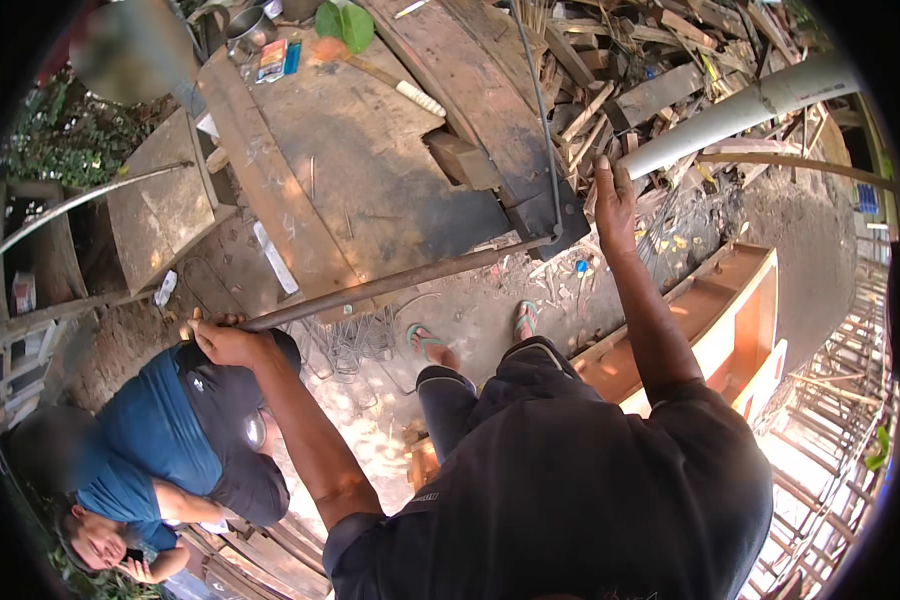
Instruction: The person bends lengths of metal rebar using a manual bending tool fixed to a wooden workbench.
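My left hand is closed around the end of a long rusty metal pipe, which crosses in front of me. At its far right end the pipe meets a thin metal rod, bent at a sharp angle beside a dark block on the workbench corner. My right hand is raised to the right of that corner with fingers stretched out. Its fingertips are close to the end of a thick grey pipe; whether they touch, I cannot tell.
The worn wooden workbench carries a hammer, a green leaf and planks. Scrap wood is heaped behind it. A wooden drawer-like box stands right. Bent wires lie underneath. A person in blue sits left, holding a phone.
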Available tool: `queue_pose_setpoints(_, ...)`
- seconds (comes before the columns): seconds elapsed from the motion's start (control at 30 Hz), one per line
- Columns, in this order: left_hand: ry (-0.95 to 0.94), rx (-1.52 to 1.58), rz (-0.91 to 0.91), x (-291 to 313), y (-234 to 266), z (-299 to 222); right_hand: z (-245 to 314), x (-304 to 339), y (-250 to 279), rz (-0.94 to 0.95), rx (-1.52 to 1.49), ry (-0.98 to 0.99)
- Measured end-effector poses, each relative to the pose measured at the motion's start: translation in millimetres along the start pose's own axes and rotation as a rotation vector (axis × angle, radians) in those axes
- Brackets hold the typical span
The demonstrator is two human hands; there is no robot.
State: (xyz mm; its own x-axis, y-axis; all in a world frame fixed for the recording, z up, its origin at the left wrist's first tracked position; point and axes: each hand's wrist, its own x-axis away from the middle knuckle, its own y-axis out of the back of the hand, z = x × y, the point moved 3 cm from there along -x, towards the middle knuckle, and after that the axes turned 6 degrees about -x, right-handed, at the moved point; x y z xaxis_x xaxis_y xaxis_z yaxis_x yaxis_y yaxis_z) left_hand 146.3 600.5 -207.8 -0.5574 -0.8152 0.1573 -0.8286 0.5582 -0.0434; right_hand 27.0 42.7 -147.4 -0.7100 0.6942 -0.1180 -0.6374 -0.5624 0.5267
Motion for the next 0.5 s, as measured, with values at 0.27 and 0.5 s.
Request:
queue_pose_setpoints(0.27,-0.193,-0.204,0.106,-44.9,-124.2,2.0,-46.2,15.2,-45.0,0.079,-0.762,-0.914)
queue_pose_setpoints(0.5,-0.365,-0.21,0.248,-58.6,-254.9,22.7,-26.8,8.9,-45.2,-0.036,-0.879,-1.0)
